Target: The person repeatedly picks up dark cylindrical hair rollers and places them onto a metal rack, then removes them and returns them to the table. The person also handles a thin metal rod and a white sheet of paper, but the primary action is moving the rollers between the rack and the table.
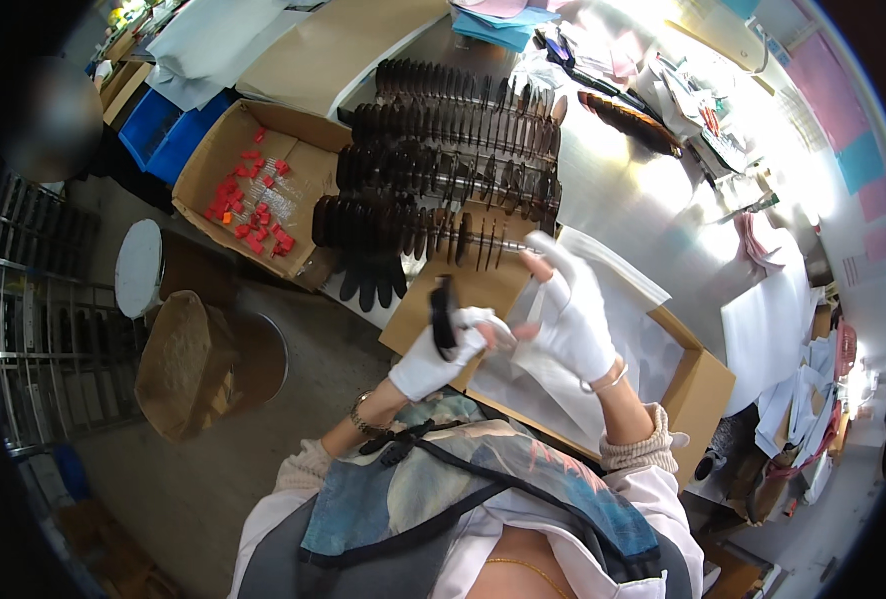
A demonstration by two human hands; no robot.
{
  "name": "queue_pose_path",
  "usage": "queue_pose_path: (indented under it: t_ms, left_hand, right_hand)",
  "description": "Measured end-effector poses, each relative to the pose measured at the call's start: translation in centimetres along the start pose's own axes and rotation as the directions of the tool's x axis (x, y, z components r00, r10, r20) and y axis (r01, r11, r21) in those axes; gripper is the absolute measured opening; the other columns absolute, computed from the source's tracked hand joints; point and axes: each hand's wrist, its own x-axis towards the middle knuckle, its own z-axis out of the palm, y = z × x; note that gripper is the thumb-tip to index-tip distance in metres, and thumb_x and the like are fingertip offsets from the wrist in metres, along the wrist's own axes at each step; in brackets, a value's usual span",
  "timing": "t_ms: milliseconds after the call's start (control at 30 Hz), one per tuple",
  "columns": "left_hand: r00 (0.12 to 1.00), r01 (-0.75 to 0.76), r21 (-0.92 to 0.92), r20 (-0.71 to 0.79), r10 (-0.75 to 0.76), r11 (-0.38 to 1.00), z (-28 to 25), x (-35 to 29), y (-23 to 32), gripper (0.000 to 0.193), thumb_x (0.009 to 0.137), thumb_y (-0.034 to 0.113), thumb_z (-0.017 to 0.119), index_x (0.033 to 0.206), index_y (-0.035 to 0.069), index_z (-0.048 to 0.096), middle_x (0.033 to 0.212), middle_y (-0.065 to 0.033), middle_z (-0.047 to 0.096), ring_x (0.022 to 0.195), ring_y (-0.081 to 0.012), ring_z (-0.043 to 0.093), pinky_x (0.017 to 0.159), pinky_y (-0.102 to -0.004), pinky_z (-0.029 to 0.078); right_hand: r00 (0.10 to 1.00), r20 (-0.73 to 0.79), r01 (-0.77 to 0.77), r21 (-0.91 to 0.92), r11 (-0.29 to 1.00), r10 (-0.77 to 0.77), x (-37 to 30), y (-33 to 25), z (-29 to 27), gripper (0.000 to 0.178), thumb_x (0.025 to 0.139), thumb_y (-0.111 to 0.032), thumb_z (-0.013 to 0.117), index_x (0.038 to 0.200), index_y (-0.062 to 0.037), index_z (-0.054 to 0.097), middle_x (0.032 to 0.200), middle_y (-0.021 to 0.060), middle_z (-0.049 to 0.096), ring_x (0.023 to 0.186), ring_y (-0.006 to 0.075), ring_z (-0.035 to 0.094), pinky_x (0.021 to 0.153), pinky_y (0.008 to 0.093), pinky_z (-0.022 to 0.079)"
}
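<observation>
My left hand (438, 354), in a white glove with bare fingertips, is closed around a dark, narrow, curved piece (444, 309) standing upright; its exact kind is unclear. My right hand (581, 314), gloved alike and slightly blurred, has thumb and forefinger apart, close to the tip of the nearest metal rod (503, 243). Several rows of thin dark plates (453, 180) hang on such rods ahead of me. Below both hands lies an open cardboard box (698, 374) lined with white paper (633, 349); whether the right thumb touches a sheet, I cannot tell.
Left of the rows, a cardboard box (198, 165) holds red clips (253, 215). A black glove (373, 280) hangs at the table edge near it. A blue bin (173, 135) stands farther left, and a bag-lined drum (263, 354) on the floor. Tools (603, 80) lie at the back right.
</observation>
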Motion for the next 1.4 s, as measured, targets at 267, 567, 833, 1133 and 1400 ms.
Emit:
queue_pose_path:
  t_ms: [267, 567, 833, 1133, 1400]
  left_hand:
    - [0.887, 0.439, -0.194, 0.249, -0.389, 0.877, 4.3, 2.1, -0.4, 0.026, 0.095, 0.022, 0.057, 0.113, 0.002, 0.056, 0.099, -0.0075, 0.067, 0.085, -0.0188, 0.066, 0.076, -0.0302, 0.055]
    - [0.698, 0.672, 0.164, 0.185, -0.691, 0.722, 3.9, 3.5, 1.3, 0.027, 0.097, 0.024, 0.053, 0.095, 0.000, 0.062, 0.085, -0.0103, 0.071, 0.075, -0.0173, 0.069, 0.063, -0.0271, 0.055]
    - [0.925, 0.353, 0.364, 0.005, -0.381, 0.862, 2.0, 0.7, -2.1, 0.024, 0.097, 0.020, 0.051, 0.094, -0.001, 0.062, 0.084, -0.0083, 0.069, 0.075, -0.0162, 0.068, 0.071, -0.0281, 0.054]
    - [0.925, 0.337, 0.454, 0.005, -0.381, 0.825, 1.8, 0.3, -3.4, 0.022, 0.096, 0.018, 0.055, 0.105, 0.000, 0.063, 0.087, -0.0072, 0.069, 0.080, -0.0149, 0.068, 0.072, -0.0290, 0.053]
    - [0.973, 0.227, 0.308, -0.099, -0.206, 0.924, 1.9, 0.5, -2.8, 0.020, 0.099, 0.012, 0.051, 0.106, -0.001, 0.063, 0.087, -0.0096, 0.070, 0.079, -0.0166, 0.068, 0.071, -0.0291, 0.053]
  right_hand:
    - [0.933, 0.181, -0.357, 0.350, 0.866, 0.311, -2.2, -3.1, -0.4, 0.085, 0.067, -0.006, 0.082, 0.143, -0.0154, 0.048, 0.128, 0.0036, 0.057, 0.099, 0.0133, 0.058, 0.068, 0.0242, 0.051]
    - [0.795, 0.440, -0.485, 0.875, 0.002, 0.417, -1.5, 0.6, -1.1, 0.081, 0.078, -0.036, 0.082, 0.140, -0.0085, 0.038, 0.124, 0.0128, 0.058, 0.094, 0.0213, 0.064, 0.077, 0.0344, 0.056]
    - [0.915, -0.186, -0.055, 0.822, 0.567, 0.359, 0.6, 5.2, 4.1, 0.050, 0.076, 0.003, 0.075, 0.119, -0.0049, 0.052, 0.144, 0.0107, 0.045, 0.119, 0.0165, 0.056, 0.092, 0.0308, 0.051]
    - [0.998, -0.059, 0.011, 0.132, 0.991, -0.003, 2.6, 5.5, 3.4, 0.039, 0.066, -0.013, 0.082, 0.100, -0.0134, 0.065, 0.137, 0.0153, 0.052, 0.093, 0.0326, 0.059, 0.076, 0.0409, 0.051]
    - [0.995, 0.031, 0.098, -0.056, 0.994, -0.097, 2.7, 6.0, 1.5, 0.044, 0.068, -0.021, 0.082, 0.109, -0.0203, 0.067, 0.139, 0.0168, 0.050, 0.083, 0.0323, 0.059, 0.076, 0.0421, 0.050]
